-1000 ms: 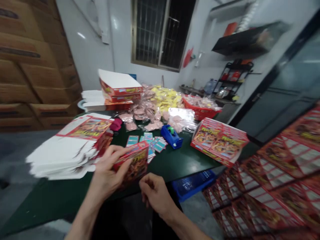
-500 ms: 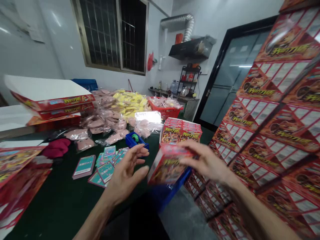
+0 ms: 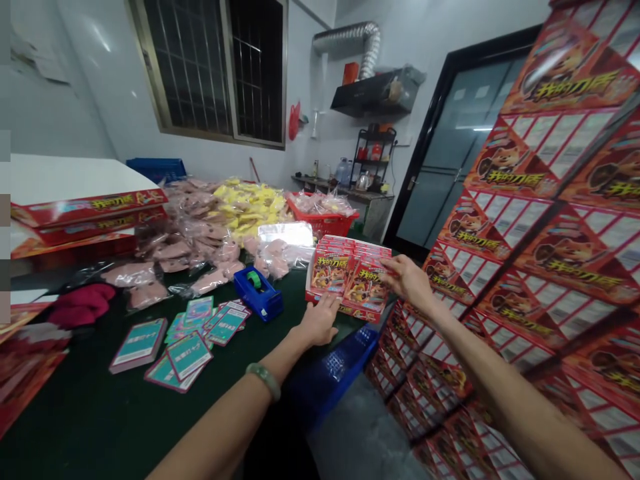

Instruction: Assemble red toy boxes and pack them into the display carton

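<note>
A block of small red printed boxes [image 3: 350, 270] stands at the right end of the dark green table [image 3: 90, 413]. My left hand [image 3: 317, 323] rests with fingers flat against the front lower edge of the block. My right hand [image 3: 410, 280] lies on the block's right side, fingers curled over the nearest box at its front right corner. A green bangle [image 3: 267, 380] is on my left wrist.
A blue tape dispenser [image 3: 257, 293] and several teal cards [image 3: 185, 340] lie left of the block. Pink and yellow bagged items [image 3: 220, 220] fill the back. A tall wall of red boxes [image 3: 545, 220] rises on the right. Flat red cartons [image 3: 85, 213] are stacked at the left, and a blue crate [image 3: 330, 373] sits below the table edge.
The red box went from my left hand to my right and now sits in the block at the table's right end. Both hands have reached out to the block; my view swung right.
</note>
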Available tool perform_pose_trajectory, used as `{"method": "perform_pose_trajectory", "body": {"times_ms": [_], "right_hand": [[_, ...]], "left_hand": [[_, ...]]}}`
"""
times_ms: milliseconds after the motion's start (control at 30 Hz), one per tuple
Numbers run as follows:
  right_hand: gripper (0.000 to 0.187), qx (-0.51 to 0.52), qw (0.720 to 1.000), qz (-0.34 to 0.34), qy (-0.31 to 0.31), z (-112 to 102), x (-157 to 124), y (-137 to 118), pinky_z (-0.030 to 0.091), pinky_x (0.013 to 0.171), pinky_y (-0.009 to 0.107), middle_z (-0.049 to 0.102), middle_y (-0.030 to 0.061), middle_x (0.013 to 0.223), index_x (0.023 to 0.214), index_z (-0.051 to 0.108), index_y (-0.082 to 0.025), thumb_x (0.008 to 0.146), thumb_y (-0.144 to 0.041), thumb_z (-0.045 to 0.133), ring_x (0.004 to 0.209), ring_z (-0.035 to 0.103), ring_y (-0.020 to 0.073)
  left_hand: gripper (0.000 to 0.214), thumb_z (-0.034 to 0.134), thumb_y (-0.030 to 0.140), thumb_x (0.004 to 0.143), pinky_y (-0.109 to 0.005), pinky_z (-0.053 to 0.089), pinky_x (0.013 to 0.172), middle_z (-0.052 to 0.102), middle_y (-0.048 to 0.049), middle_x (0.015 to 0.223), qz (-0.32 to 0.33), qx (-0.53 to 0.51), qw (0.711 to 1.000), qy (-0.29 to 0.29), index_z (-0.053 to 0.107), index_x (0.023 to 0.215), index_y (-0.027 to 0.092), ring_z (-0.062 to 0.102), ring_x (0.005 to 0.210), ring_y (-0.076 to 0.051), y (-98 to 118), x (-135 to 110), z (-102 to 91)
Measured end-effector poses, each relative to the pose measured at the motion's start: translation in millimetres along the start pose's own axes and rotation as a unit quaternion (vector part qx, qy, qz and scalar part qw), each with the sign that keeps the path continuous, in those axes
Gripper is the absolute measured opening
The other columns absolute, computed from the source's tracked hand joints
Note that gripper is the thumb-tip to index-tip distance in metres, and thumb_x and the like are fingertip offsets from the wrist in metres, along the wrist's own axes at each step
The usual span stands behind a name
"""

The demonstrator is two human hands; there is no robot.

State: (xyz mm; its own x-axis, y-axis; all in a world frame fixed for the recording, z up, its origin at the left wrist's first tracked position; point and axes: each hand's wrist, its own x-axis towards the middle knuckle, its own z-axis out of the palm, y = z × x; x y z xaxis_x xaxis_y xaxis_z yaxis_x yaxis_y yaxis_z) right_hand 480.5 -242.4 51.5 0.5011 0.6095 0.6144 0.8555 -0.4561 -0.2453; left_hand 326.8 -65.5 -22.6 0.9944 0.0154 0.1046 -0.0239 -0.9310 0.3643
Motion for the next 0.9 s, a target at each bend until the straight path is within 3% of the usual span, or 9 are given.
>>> {"method": "perform_pose_trajectory", "body": {"times_ms": [167, 300, 433, 567, 633, 700, 733, 800, 900], "right_hand": [[0.038, -0.248, 0.968, 0.022, 0.025, 25, -12, -30, 0.032, 0.088, 0.05, 0.043, 0.0193, 0.134, 0.121, 0.056, -0.017, 0.086, -0.025, 0.044, 0.12, 0.032, 0.0385], [0.047, -0.344, 0.939, 0.019, 0.013, 39, -14, -41, 0.036, 0.081, 0.047, 0.052, 0.0267, 0.122, 0.13, 0.043, -0.003, 0.085, -0.019, 0.04, 0.107, 0.044, 0.0367], [0.061, -0.343, 0.939, 0.009, 0.016, 38, -18, -39, 0.039, 0.077, 0.048, 0.049, 0.0327, 0.121, 0.133, 0.034, 0.004, 0.083, -0.028, 0.047, 0.104, 0.048, 0.0398], [0.072, -0.301, 0.95, -0.013, 0.087, 42, -15, -65, 0.038, 0.082, 0.055, 0.036, 0.0344, 0.134, 0.139, 0.026, 0.001, 0.084, -0.043, 0.046, 0.119, 0.038, 0.0469], [0.071, -0.192, 0.974, -0.056, 0.108, 56, -8, -107, 0.036, 0.088, 0.056, 0.039, 0.0306, 0.134, 0.138, 0.03, -0.003, 0.084, -0.046, 0.046, 0.121, 0.038, 0.0447], [0.059, -0.004, 0.989, -0.137, 0.058, 76, 1, -172, 0.038, 0.09, 0.051, 0.051, 0.0244, 0.124, 0.131, 0.043, -0.008, 0.084, -0.042, 0.048, 0.114, 0.048, 0.0386], [0.049, 0.107, 0.978, -0.175, 0.027, 85, 3, -212, 0.04, 0.09, 0.048, 0.057, 0.0215, 0.118, 0.124, 0.05, -0.011, 0.084, -0.039, 0.048, 0.109, 0.052, 0.0352], [0.037, 0.313, 0.921, -0.222, -0.073, 102, 6, -297, 0.038, 0.095, 0.045, 0.06, 0.0187, 0.115, 0.115, 0.056, -0.013, 0.085, -0.033, 0.049, 0.107, 0.054, 0.0309], [0.029, 0.372, 0.873, -0.279, -0.146, 123, 10, -414, 0.04, 0.093, 0.034, 0.064, 0.0096, 0.112, 0.111, 0.058, -0.018, 0.089, -0.029, 0.044, 0.104, 0.057, 0.0217]], "left_hand": [[0.071, 0.062, 0.019, 0.072, -0.061, 0.029, 0.102, 0.032, -0.0167, 0.146, 0.002, 0.028, 0.999, -0.024, 0.031, 0.136, 0.018, 0.023, 0.137, -0.033, -3, -4, 1.1], [0.081, 0.065, 0.023, 0.07, -0.062, 0.035, 0.098, 0.018, -0.0173, 0.152, -0.004, 0.029, 0.999, -0.017, 0.025, 0.141, 0.02, 0.014, 0.139, -0.037, 5, -34, -19.3], [0.067, 0.059, 0.022, 0.078, -0.056, 0.035, 0.101, 0.022, -0.013, 0.152, -0.01, 0.026, 0.999, 0.04, 0.03, 0.139, 0.022, 0.013, 0.14, -0.032, 9, -124, -63.7], [0.053, 0.053, 0.024, 0.084, -0.045, 0.038, 0.104, 0.041, -0.0092, 0.143, -0.045, 0.103, 0.968, 0.226, 0.038, 0.134, 0.026, 0.035, 0.134, -0.025, -12, -257, -109.5], [0.049, 0.053, 0.031, 0.085, -0.044, 0.04, 0.101, 0.047, -0.0101, 0.138, -0.122, 0.18, 0.928, 0.303, 0.042, 0.132, 0.025, 0.042, 0.129, -0.025, -30, -317, -126.2], [0.046, 0.052, 0.036, 0.085, -0.046, 0.042, 0.097, 0.051, -0.0136, 0.134, -0.206, 0.253, 0.883, 0.338, 0.048, 0.127, 0.02, 0.045, 0.126, -0.028, -50, -363, -137.6], [0.044, 0.051, 0.037, 0.085, -0.048, 0.042, 0.095, 0.052, -0.0152, 0.133, -0.25, 0.284, 0.864, 0.333, 0.051, 0.125, 0.018, 0.044, 0.126, -0.03, -61, -381, -140.9], [0.04, 0.05, 0.036, 0.085, -0.052, 0.042, 0.09, 0.052, -0.0173, 0.132, -0.331, 0.325, 0.834, 0.299, 0.056, 0.119, 0.017, 0.041, 0.127, -0.035, -81, -407, -141.8], [0.036, 0.049, 0.032, 0.086, -0.06, 0.038, 0.089, 0.053, -0.0175, 0.132, -0.395, 0.331, 0.817, 0.258, 0.059, 0.116, 0.017, 0.041, 0.126, -0.04, -105, -425, -129.9]]}}
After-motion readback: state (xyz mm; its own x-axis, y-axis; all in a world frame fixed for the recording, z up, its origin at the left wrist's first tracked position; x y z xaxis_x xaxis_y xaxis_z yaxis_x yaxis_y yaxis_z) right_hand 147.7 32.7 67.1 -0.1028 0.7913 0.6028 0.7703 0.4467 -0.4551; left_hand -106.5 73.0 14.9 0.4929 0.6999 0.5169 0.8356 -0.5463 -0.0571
